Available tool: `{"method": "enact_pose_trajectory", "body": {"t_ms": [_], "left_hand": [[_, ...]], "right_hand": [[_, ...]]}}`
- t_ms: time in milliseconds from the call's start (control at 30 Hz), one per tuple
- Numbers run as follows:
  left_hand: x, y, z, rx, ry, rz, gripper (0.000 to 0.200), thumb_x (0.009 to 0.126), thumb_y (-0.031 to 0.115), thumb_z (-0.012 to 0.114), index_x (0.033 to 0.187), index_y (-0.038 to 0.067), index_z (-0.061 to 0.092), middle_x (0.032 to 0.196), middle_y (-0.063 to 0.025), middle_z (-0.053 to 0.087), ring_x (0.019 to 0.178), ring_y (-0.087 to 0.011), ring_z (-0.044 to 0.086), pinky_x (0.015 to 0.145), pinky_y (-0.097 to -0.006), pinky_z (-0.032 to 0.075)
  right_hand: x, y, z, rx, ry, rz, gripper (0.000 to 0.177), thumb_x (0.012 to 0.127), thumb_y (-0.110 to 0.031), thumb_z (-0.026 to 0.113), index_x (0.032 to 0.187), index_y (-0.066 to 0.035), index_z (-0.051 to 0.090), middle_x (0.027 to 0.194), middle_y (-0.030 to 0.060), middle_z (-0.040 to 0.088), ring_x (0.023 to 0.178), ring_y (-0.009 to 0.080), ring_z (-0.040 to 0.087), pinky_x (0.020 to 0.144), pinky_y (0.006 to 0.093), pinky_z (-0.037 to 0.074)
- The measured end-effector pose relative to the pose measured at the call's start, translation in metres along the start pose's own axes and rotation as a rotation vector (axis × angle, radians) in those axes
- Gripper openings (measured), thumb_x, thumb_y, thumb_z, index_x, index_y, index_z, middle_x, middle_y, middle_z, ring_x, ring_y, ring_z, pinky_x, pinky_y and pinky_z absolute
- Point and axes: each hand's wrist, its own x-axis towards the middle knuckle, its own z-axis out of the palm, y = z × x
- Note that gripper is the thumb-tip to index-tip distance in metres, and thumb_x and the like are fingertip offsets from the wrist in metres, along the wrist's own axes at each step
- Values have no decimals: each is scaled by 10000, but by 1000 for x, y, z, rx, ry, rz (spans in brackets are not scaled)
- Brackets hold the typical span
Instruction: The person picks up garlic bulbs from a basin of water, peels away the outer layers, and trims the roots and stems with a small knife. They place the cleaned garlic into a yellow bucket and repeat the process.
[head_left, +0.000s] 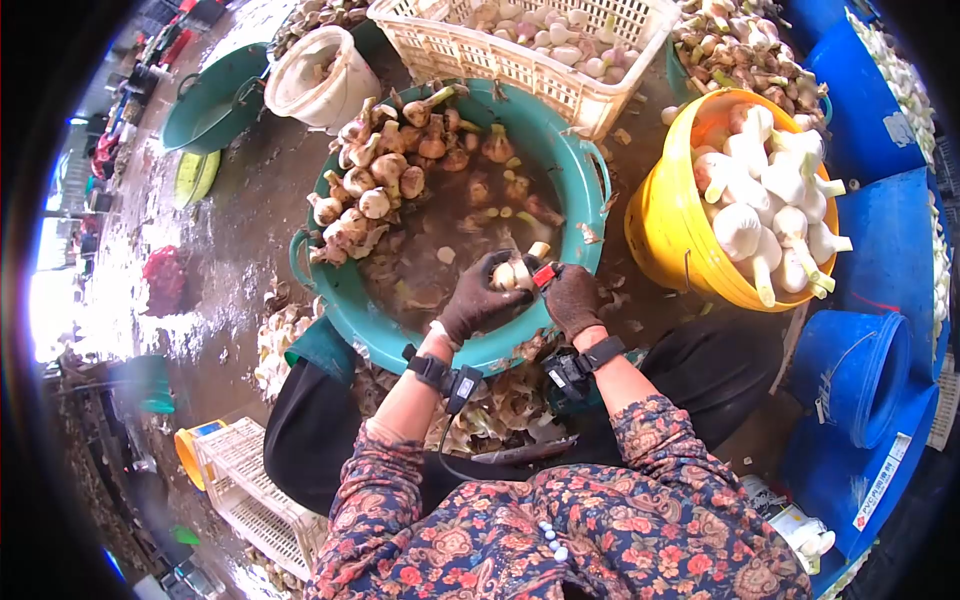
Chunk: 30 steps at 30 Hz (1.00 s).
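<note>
My left hand (478, 300), in a dark glove, grips a garlic bulb (506, 274) over the near rim of a teal basin (585, 165). My right hand (573, 297), also gloved, holds a small red-handled tool (544, 273) against the bulb. Muddy water and unpeeled garlic bulbs (375, 180) fill the basin, piled on its far left side. A yellow bucket (665, 240) to the right holds peeled white garlic (765, 200).
A white plastic crate (520, 60) of garlic stands behind the basin. A white bucket (310, 85) and a green tub (215, 100) sit at the upper left. Blue containers (860, 370) line the right. Garlic skins (500, 405) lie on my lap. Another white crate (250, 490) is at lower left.
</note>
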Motion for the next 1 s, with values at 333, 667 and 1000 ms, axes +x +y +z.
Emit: {"method": "enact_pose_trajectory", "body": {"t_ms": [333, 667, 1000], "left_hand": [[-55, 63, -19, 220, 99, 215, 519, 645, 275, 788, 1059, 25, 600, 996, -123, 619, 928, -218, 596, 840, -312, 461], [-99, 89, 7, -534, 138, -113, 549, 716, 197, 751, 1164, -29, 529, 1075, -79, 597, 961, -147, 568, 895, -295, 437], [-108, 54, 3, 727, 254, 386, 634, 587, 285, 808, 1147, 98, 579, 1086, -125, 591, 1076, -324, 510, 971, -422, 358]], "right_hand": [[-31, -32, -25, 400, -196, -117, 304, 883, -233, 537, 755, 34, 607, 594, 152, 563, 568, 244, 538, 548, 380, 420], [-64, -32, -41, 1074, -577, 407, 462, 911, -486, 447, 1087, -75, 560, 889, 37, 611, 670, 137, 575, 552, 270, 477], [-45, 24, 4, 1216, -971, 350, 544, 927, -550, 337, 1013, -71, 580, 811, 1, 620, 683, 99, 590, 583, 233, 471]]}}
